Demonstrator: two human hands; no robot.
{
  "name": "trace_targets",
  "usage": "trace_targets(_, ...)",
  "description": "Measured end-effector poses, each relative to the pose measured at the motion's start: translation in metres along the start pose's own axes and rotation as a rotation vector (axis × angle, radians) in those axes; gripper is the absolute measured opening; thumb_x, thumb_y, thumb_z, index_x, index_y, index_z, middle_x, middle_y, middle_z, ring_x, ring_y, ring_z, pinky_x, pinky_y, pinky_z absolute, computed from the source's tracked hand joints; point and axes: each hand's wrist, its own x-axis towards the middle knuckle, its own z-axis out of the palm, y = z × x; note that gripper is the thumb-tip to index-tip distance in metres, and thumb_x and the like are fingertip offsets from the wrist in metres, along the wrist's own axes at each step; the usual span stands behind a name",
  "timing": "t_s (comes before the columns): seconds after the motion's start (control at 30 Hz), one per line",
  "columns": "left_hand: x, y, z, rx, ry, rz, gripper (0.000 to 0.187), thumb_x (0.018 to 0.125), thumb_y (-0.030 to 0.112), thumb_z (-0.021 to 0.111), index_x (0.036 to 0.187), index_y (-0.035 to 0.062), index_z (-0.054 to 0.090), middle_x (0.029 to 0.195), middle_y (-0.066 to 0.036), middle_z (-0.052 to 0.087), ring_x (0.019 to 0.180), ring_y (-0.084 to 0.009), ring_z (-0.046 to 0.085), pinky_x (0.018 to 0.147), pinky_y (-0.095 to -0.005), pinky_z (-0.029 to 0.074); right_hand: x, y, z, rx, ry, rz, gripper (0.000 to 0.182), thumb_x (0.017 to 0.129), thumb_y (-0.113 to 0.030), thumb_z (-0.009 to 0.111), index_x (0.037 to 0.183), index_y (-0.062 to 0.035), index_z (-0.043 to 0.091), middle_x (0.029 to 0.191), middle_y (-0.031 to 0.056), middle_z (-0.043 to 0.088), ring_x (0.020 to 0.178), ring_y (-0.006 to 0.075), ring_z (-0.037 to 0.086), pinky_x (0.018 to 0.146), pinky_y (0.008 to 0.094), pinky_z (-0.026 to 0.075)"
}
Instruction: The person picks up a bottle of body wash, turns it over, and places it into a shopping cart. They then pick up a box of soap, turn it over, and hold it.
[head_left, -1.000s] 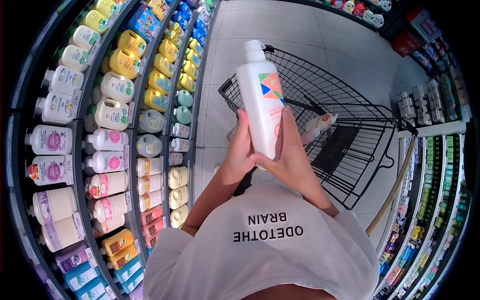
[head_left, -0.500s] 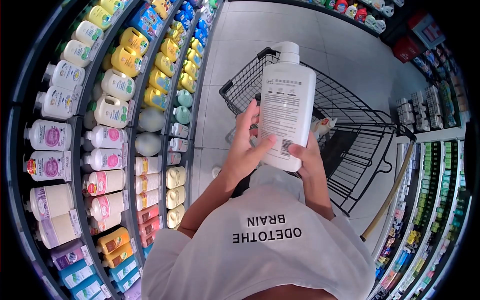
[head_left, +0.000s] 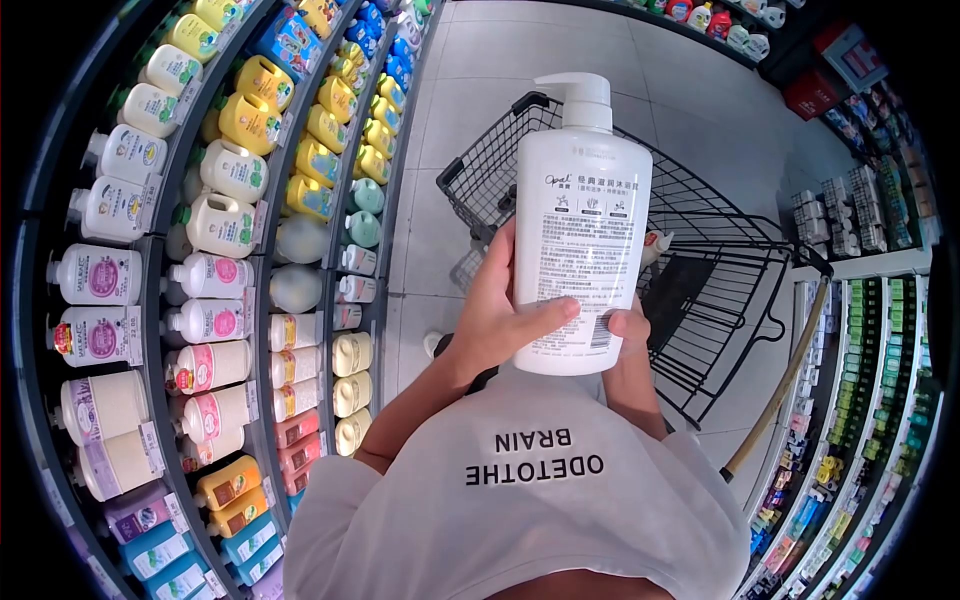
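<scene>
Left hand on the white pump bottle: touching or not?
Touching. The head view shows the left hand against the white pump bottle, its thumb laid across the printed face, left of the barcode.

- A self-service shop, seen from within an aisle with a pale tiled floor [head_left: 500, 60].
- Left: dark-edged shelves [head_left: 154, 290] packed with repeated rows of pump bottles [head_left: 212, 275] and yellow jugs [head_left: 251, 122].
- Price tags [head_left: 152, 448] line the front edges of those shelves.
- A black wire shopping cart [head_left: 688, 285] stands in the aisle.
- Right: white-edged shelves [head_left: 872, 263] holding many small packages, too small to read.
</scene>
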Motion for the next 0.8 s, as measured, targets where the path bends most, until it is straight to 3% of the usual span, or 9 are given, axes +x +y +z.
trace_targets(0.27, -0.006, 0.004, 0.006, 0.025, 0.027, 0.012, 0.07, 0.074, 0.008, 0.066, 0.128, -0.004, 0.023, 0.117, -0.014, 0.046, 0.109, -0.018, 0.046, 0.092, -0.0328, 0.039, 0.001, -0.001, 0.005, -0.016, -0.058, -0.015, 0.083, 0.061, -0.018, 0.071, 0.126, 0.0114, 0.03, 0.12, 0.0228, 0.048, 0.108, 0.0279, 0.051, 0.093, 0.0333, 0.04)
trace_targets(0.8, -0.013, 0.002, 0.009, 0.021, 0.052, 0.084, 0.052, 0.089, 0.013, 0.047, 0.131, -0.0031, 0.02, 0.119, -0.013, 0.043, 0.107, -0.0152, 0.042, 0.093, -0.0303, 0.034, -0.002, -0.005, 0.014, -0.053, -0.094, -0.007, 0.083, 0.062, -0.019, 0.071, 0.127, 0.0108, 0.029, 0.122, 0.0212, 0.047, 0.11, 0.027, 0.05, 0.094, 0.0325, 0.038)
